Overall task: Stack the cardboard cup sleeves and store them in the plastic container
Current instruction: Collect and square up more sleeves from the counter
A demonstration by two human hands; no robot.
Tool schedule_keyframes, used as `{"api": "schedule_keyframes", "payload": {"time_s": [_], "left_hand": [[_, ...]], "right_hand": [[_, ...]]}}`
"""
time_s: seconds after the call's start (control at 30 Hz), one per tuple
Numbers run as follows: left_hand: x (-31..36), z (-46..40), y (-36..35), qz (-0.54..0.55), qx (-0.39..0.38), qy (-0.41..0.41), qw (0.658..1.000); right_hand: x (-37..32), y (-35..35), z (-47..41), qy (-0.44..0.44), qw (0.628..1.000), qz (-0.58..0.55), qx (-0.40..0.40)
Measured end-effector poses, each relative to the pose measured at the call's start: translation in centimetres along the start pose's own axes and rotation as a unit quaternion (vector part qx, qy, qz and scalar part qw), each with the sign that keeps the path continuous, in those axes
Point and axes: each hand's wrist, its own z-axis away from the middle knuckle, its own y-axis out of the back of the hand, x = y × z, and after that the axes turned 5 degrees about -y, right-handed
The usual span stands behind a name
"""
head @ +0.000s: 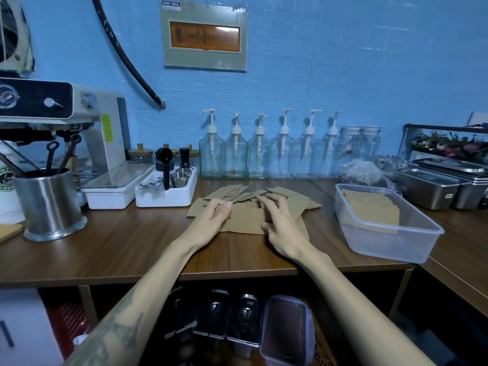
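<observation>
Topmost flat sleeve (247, 220) lengthwise left-right

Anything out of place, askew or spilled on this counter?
Only the cardboard cup sleeves: they lie fanned in a loose, overlapping heap at the counter's middle, not stacked. Both hands, left hand and right hand, are over them. Another batch already sits in the plastic container. Nothing spilled.
</observation>
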Motion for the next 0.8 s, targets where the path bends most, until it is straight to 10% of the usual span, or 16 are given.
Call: {"api": "schedule_keyframes", "payload": {"time_s": [0.8], "left_hand": [[-0.6, -0.2, 0.0, -0.055, 0.029, -0.037, 0.997]], "right_hand": [[2.1, 1.0, -1.9, -0.034, 0.994, 0.021, 0.101]]}}
